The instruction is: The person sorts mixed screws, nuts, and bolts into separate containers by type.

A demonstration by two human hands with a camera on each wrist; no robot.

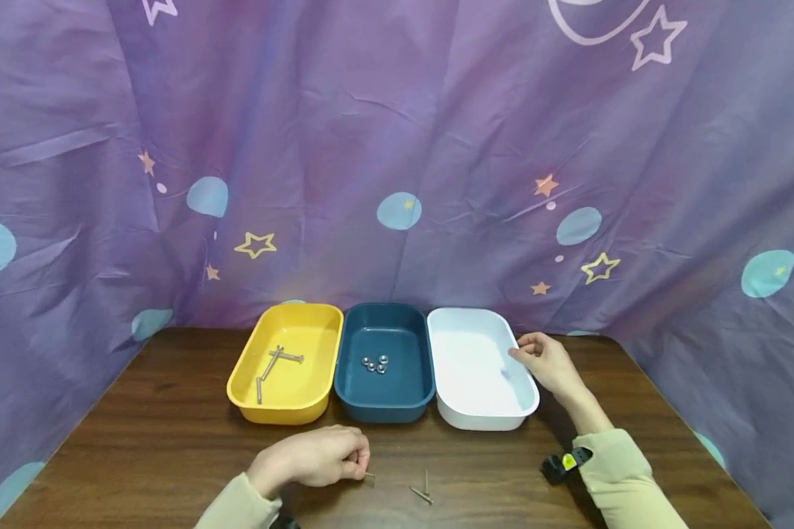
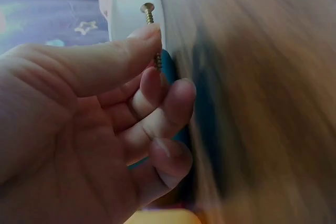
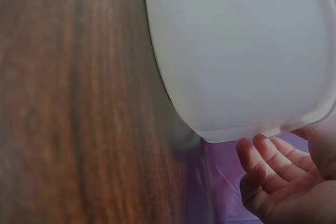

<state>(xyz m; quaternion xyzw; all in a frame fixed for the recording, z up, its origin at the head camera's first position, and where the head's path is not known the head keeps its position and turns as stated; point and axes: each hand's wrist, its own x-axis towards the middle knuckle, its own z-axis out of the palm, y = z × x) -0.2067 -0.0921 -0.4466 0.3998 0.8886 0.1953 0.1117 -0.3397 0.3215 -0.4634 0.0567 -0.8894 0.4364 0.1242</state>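
Observation:
My left hand (image 1: pixel 324 455) is low over the table in front of the yellow and blue trays. Between its thumb and fingertips it pinches a brass-coloured screw (image 2: pixel 149 15), whose flat head and upper thread stick out past the thumb. Two similar screws (image 1: pixel 421 495) lie on the wood just to the right of this hand. My right hand (image 1: pixel 551 363) grips the right side of the white tray (image 3: pixel 236 61), thumb at the rim and fingers along the outer wall. The white tray's floor shows bare in the head view.
Left of the white tray stand a dark blue tray (image 1: pixel 385 401) with several nuts (image 1: pixel 381 368) and a yellow tray (image 1: pixel 302 334) holding several long bolts (image 1: pixel 273 363). All three stand side by side on the wooden table (image 1: pixel 172 419). A purple patterned cloth (image 1: pixel 344 147) hangs behind.

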